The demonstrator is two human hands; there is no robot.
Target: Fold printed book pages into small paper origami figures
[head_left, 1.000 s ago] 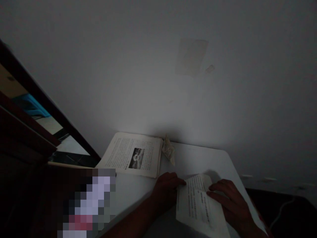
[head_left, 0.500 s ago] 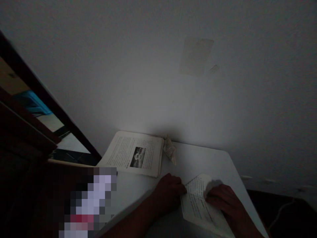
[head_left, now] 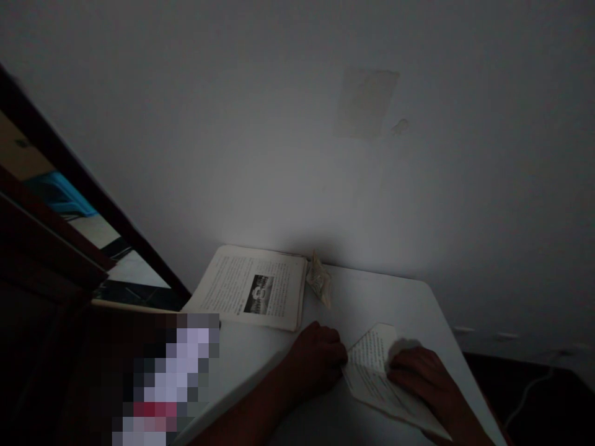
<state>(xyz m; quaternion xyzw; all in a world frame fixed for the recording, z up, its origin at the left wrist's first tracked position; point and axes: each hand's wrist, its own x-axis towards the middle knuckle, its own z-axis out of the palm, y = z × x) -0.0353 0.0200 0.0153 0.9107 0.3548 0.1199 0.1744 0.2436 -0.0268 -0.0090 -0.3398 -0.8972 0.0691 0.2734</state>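
A printed paper sheet [head_left: 372, 365], folded over, lies on the white table [head_left: 372, 297] near its front right. My left hand [head_left: 316, 359] rests at the sheet's left edge, fingers curled against it. My right hand [head_left: 425, 378] lies on top of the sheet, fingers bent and pressing it down. The room is dim, so the fingertips are hard to make out.
An open book [head_left: 253, 288] with a small photo on its page lies at the table's back left. A small crumpled paper piece [head_left: 320, 282] stands beside it by the wall. A dark wooden frame [head_left: 69, 204] runs along the left. The table's right edge drops to a dark floor.
The sheet has been folded narrower and now lies flatter. My right hand slid down onto it. My left hand stayed at its left edge.
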